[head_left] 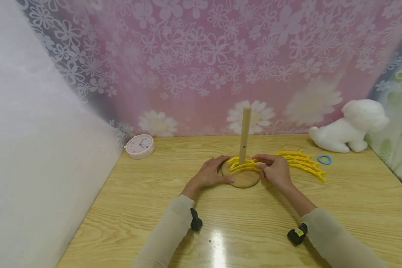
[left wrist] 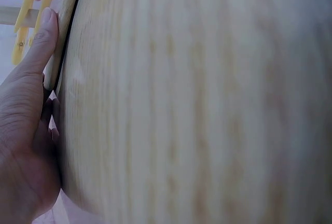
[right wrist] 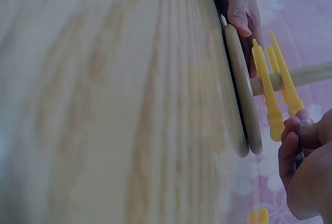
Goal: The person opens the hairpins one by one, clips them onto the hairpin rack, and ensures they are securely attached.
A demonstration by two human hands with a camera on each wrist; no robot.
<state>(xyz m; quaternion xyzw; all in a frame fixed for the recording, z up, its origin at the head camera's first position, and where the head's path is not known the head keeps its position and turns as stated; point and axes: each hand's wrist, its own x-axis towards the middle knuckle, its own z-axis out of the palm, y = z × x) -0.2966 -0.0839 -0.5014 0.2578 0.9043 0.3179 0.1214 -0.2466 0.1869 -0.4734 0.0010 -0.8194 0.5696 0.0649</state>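
Observation:
A round wooden base (head_left: 245,181) lies on the table with a wooden post (head_left: 245,130) standing up from it. My left hand (head_left: 209,172) holds the left edge of the base, its thumb (left wrist: 45,35) on the near side of the rim. Between the thumb and first fingers, my right hand (head_left: 275,170) pinches the end of a curved yellow plastic piece (right wrist: 286,76) beside the post. Another yellow piece (right wrist: 267,86) sits closer to the base, also at the post. How the pieces join the post is hard to make out.
Several more curved yellow pieces (head_left: 305,163) lie to the right of my right hand, with a blue ring (head_left: 324,159) beyond them. A white plush dog (head_left: 351,126) sits at the back right. A pink clock (head_left: 139,146) lies at the back left, near the wall.

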